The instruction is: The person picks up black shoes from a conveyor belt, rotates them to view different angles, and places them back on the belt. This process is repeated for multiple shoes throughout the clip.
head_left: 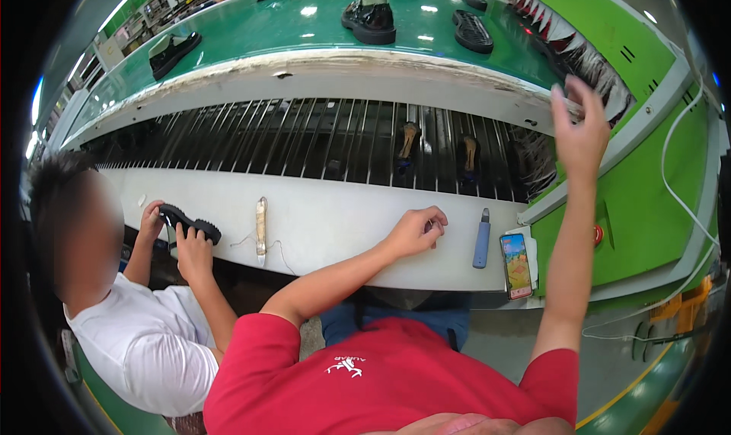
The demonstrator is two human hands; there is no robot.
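My left hand point(417, 231) rests over the white work ledge point(343, 206), its fingers curled in; what they hold, if anything, I cannot make out. My right hand point(580, 126) is raised at the right end of the green belt point(289, 25), fingers stretched and apart, by the bristle curtain point(601, 73). Just beyond its fingertips a dark shoe or sole point(554, 60) lies partly hidden near the bristles. On the ledge between my hands is a blue-handled tool point(482, 241), with a lit phone point(517, 266) right of it.
A person in a white shirt point(145, 336) at left holds a black shoe sole point(190, 223). A worn-handled tool point(261, 229) with thread lies on the ledge. Behind it, a roller rack point(304, 142) carries shoe pieces point(408, 142). Black shoes point(369, 16) and soles point(472, 31) ride the belt.
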